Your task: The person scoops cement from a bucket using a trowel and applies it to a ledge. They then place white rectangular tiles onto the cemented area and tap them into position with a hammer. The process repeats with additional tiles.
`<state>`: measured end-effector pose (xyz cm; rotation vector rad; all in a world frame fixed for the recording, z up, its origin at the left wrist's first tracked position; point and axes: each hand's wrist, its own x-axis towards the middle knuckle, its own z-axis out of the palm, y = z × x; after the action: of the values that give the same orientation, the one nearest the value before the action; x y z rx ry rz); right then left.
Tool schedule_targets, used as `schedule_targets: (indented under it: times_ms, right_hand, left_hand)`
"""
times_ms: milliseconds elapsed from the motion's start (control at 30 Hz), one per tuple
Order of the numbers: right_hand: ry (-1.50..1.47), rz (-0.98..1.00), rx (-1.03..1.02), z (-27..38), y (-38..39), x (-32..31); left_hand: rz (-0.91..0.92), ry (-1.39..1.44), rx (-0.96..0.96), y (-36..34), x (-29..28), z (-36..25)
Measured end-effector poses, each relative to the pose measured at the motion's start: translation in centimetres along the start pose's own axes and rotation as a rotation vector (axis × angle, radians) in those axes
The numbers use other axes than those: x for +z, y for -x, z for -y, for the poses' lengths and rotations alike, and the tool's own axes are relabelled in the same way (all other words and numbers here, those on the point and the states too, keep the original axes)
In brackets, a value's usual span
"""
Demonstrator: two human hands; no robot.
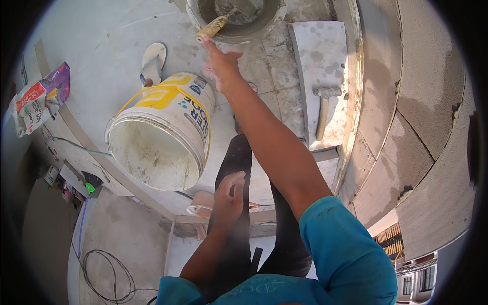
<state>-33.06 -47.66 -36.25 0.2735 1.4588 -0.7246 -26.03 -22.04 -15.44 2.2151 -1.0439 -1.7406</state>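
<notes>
Near the top, my right hand reaches forward with its fingers stretched out. Its fingertips are at the end of a mortar-smeared wooden handle, which belongs to a tool resting in a round tub of wet grey mix. Whether they touch the handle I cannot tell. Close to my left thigh, my left hand is curled, thumb and fingertips together, and nothing shows in it. A large white bucket with yellow markings lies tilted to the left of my arms, its mouth toward me.
A hammer with a wooden handle lies on a pale slab beside the curved block wall. A sandal is behind the bucket. At left are a printed bag and a ledge; coiled black cable lies lower left.
</notes>
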Motion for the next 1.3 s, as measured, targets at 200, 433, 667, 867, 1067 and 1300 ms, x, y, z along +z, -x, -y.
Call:
schedule_targets:
  times_ms: [200, 433, 667, 867, 1067, 1300]
  right_hand:
    - [-0.257, 0.001, -0.043, 10.8, -11.0, 2.8]
    - [0.476, 0.086, -0.12, 4.3, 5.9, -7.8]
    - [1.132, -0.124, -0.554, -4.3, -0.9, -18.9]
    - [1.054, -0.288, -0.574, -8.0, 8.5, -23.9]
    - [1.058, -0.39, -0.792, -0.2, 1.9, -16.7]
    - [1.607, -0.472, -0.34, -3.8, 7.9, -22.3]
  left_hand:
    - [-0.025, 0.475, 0.067, -11.5, 1.3, -4.9]
    - [-0.259, 0.58, -0.152, -38.5, -1.6, -10.4]
    - [-0.224, -0.219, 0.078, -52.7, -4.4, -4.0]
    - [-0.156, 0.499, -0.14, -41.9, 0.7, -9.6]
    - [-0.26, 0.64, -0.178, -37.8, 3.1, -9.1]
    - [-0.154, 0.76, -0.232, -37.6, 3.0, -12.0]
